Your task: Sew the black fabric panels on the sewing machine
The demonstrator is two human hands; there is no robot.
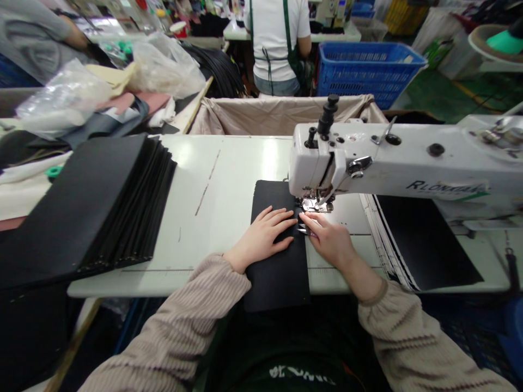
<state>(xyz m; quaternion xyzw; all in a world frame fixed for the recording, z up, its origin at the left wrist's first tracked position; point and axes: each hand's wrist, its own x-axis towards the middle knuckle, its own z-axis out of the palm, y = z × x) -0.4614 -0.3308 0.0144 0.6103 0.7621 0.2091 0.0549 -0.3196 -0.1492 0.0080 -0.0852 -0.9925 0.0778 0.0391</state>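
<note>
Black panel (279,275), left hand (267,233) flat on it, right hand (330,239) curled.

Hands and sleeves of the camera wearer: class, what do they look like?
The left sleeve and right sleeve are beige, loose and ribbed like corduroy, ending at the wrists. The left hand and right hand are bare, without gloves; no rings show.

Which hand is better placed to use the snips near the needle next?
Right, most likely: the right hand has the snips at its fingers, close to the presser foot. The left hand lies spread on the black sheet.
</note>
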